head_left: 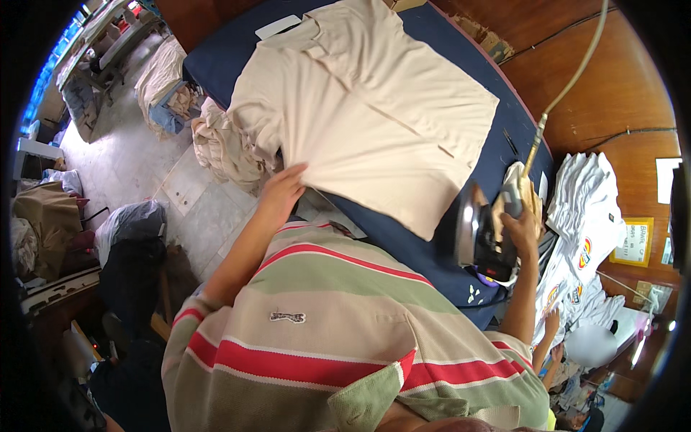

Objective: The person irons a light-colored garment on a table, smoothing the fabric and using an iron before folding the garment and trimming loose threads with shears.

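A cream short-sleeved shirt [360, 122] lies spread over the dark blue padded table, its collar toward the far left. Creases run from its near left edge, where my left hand [284, 193] grips the cloth between closed fingers. At the table's right side, my right hand [524, 225] is wrapped round the handle of a steam iron [469, 229]. The iron is tilted, its shiny soleplate turned toward the shirt but apart from it. A pale hose [576, 79] runs up from the iron's handle to the top right.
Stacked white printed shirts [584, 209] stand right of the table [425, 261], against a wooden wall [619, 101]. A small black pen-like thing [509, 141] lies on the table's right. Cloth heaps [223, 147] and bags [129, 227] sit on the left floor. Another person's hands [551, 345] show lower right.
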`<action>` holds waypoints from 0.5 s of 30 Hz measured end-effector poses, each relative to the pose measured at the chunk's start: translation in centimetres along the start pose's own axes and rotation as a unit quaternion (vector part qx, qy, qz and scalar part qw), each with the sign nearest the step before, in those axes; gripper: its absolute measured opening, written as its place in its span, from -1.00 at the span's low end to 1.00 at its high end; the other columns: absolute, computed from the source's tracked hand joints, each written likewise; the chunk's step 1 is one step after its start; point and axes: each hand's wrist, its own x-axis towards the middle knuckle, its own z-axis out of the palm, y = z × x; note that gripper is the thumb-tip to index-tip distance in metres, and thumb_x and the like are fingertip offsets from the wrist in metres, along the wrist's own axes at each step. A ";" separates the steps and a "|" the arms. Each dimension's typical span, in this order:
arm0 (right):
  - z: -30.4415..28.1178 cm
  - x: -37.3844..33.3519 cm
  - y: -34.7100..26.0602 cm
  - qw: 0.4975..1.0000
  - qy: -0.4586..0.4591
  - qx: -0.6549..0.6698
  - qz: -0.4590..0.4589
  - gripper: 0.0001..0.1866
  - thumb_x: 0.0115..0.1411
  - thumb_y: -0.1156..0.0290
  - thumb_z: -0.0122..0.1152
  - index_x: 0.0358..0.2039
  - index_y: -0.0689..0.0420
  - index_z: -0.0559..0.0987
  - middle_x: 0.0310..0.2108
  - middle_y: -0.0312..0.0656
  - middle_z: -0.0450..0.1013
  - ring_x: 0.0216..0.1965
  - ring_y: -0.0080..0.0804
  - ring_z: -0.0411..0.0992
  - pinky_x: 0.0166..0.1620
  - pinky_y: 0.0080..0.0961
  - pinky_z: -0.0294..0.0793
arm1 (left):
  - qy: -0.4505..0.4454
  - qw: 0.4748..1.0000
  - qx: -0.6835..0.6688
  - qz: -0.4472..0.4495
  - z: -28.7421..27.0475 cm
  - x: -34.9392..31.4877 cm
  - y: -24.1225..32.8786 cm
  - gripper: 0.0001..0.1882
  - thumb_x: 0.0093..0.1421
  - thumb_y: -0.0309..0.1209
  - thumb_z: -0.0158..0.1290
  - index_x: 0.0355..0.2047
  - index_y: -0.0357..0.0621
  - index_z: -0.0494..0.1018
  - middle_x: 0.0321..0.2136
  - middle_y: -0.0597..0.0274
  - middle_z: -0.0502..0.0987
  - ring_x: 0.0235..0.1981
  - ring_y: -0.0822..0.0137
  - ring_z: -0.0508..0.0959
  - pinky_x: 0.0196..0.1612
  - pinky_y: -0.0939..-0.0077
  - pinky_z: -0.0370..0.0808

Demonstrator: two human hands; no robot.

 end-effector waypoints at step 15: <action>-5.2 6.2 11.6 0.911 0.279 -0.303 0.014 -0.47 -0.05 0.29 0.25 -0.08 0.25 0.36 -0.28 -0.02 0.42 -0.26 -0.17 0.43 -0.19 -0.32 0.42 | 0.158 0.975 -0.157 0.021 -11.7 -9.0 -2.4 -0.80 0.05 -0.48 0.00 -0.26 -0.03 0.40 -0.17 0.24 0.45 -0.17 0.29 0.47 -0.04 0.35 0.40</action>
